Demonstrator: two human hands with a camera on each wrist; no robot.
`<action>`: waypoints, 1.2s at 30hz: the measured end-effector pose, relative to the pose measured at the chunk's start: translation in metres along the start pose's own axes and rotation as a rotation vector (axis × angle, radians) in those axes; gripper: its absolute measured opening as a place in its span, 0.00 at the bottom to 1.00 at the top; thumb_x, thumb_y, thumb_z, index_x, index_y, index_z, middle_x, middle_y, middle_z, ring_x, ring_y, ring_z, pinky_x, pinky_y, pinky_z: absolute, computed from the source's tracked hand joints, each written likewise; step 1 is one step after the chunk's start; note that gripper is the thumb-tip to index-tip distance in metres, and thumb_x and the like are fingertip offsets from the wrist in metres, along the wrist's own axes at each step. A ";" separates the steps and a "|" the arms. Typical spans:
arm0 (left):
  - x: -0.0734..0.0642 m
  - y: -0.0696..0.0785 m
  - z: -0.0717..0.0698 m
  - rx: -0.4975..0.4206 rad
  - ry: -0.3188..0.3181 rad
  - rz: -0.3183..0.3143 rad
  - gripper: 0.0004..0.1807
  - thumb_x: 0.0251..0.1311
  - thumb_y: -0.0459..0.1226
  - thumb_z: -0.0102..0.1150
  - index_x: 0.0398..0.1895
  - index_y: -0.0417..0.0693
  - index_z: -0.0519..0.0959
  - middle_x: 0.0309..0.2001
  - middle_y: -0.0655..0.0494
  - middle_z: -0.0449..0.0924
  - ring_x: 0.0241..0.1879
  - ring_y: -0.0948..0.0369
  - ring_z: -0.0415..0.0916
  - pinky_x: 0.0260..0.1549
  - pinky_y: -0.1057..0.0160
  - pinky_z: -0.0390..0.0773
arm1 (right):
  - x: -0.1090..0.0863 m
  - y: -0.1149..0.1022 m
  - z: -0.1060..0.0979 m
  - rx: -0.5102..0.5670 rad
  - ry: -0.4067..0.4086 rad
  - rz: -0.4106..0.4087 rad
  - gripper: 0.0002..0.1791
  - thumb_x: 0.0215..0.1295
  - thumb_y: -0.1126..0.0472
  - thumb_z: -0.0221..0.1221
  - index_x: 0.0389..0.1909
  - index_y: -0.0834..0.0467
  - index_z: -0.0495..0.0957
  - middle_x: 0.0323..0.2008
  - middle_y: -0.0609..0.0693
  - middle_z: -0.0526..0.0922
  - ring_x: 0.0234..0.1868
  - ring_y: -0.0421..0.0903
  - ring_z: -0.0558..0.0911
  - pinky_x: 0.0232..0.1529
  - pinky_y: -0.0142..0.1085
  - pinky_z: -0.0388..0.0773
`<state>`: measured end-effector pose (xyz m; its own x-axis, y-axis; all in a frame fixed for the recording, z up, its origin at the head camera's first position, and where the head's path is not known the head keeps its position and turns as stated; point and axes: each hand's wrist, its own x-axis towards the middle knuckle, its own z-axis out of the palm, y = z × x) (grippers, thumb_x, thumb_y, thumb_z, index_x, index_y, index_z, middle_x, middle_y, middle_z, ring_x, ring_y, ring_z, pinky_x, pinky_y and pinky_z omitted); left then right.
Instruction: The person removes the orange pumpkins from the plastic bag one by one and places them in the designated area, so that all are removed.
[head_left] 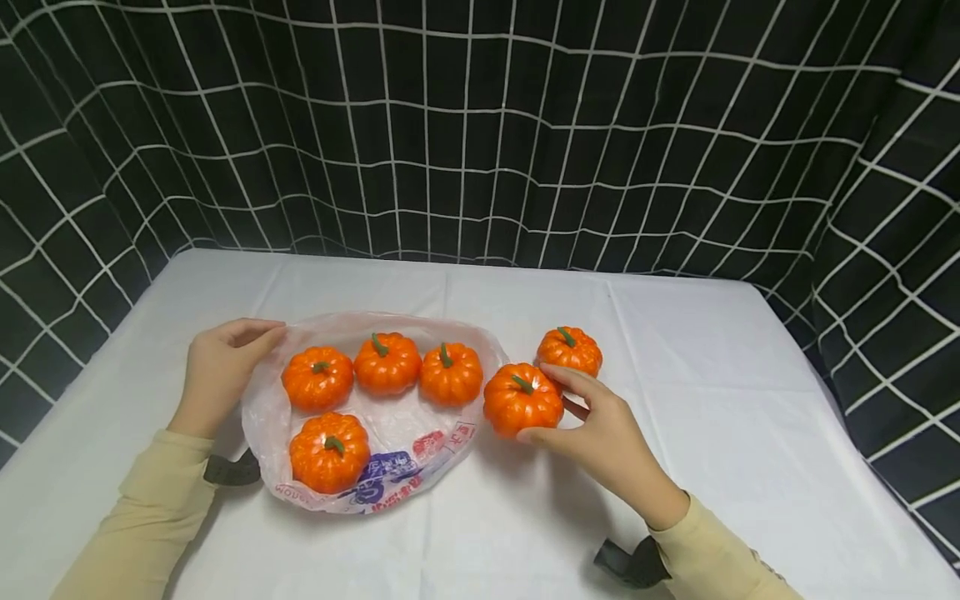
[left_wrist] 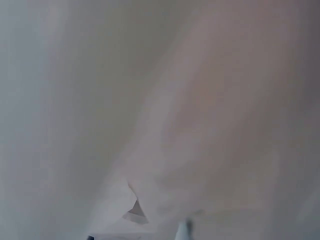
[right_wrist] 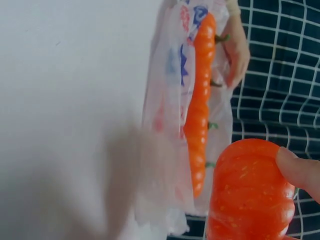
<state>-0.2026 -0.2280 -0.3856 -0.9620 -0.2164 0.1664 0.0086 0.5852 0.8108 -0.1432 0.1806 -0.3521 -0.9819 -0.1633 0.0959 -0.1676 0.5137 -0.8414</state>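
Note:
An opened plastic bag (head_left: 405,425), pale and translucent with red and blue print, lies on the table. Inside it sit several small orange toy pumpkins (head_left: 330,454) with green stems. My left hand (head_left: 217,371) pinches the bag's left rim between thumb and fingers. Just beyond the bag's right rim, my right hand (head_left: 611,433) grips another toy pumpkin (head_left: 521,402) by its right side, thumb at the front. That pumpkin (right_wrist: 250,192) looks large in the right wrist view. Behind it rests one more toy pumpkin (head_left: 572,350), partly hidden. Blurred plastic fills most of the left wrist view.
A white cloth covers the table (head_left: 712,417). Dark fabric with a white grid (head_left: 480,125) hangs behind the table and along both sides. Black wrist mounts (head_left: 633,562) stick out from the sleeves near the tabletop.

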 end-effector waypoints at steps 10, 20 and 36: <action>-0.002 0.000 0.000 -0.001 0.006 0.007 0.24 0.67 0.52 0.58 0.50 0.42 0.85 0.49 0.42 0.86 0.50 0.63 0.75 0.48 0.72 0.70 | -0.010 0.011 -0.026 -0.028 0.045 0.084 0.43 0.49 0.57 0.77 0.67 0.61 0.71 0.65 0.59 0.74 0.66 0.55 0.73 0.62 0.44 0.74; -0.003 0.001 0.001 -0.006 -0.001 -0.002 0.25 0.68 0.52 0.57 0.51 0.40 0.84 0.50 0.41 0.86 0.53 0.57 0.75 0.48 0.73 0.69 | -0.015 0.023 -0.053 -0.093 0.092 0.132 0.46 0.51 0.52 0.75 0.70 0.60 0.68 0.68 0.60 0.71 0.68 0.55 0.71 0.61 0.42 0.72; -0.003 0.001 0.000 0.001 0.002 0.004 0.24 0.67 0.52 0.57 0.51 0.41 0.84 0.50 0.41 0.86 0.46 0.72 0.72 0.45 0.75 0.69 | -0.009 0.048 -0.085 -0.165 0.195 0.204 0.46 0.54 0.49 0.73 0.71 0.62 0.66 0.68 0.63 0.70 0.68 0.58 0.70 0.58 0.35 0.74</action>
<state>-0.2002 -0.2268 -0.3851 -0.9615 -0.2156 0.1703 0.0119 0.5865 0.8099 -0.1497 0.2788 -0.3483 -0.9924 0.1133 0.0471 0.0384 0.6515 -0.7577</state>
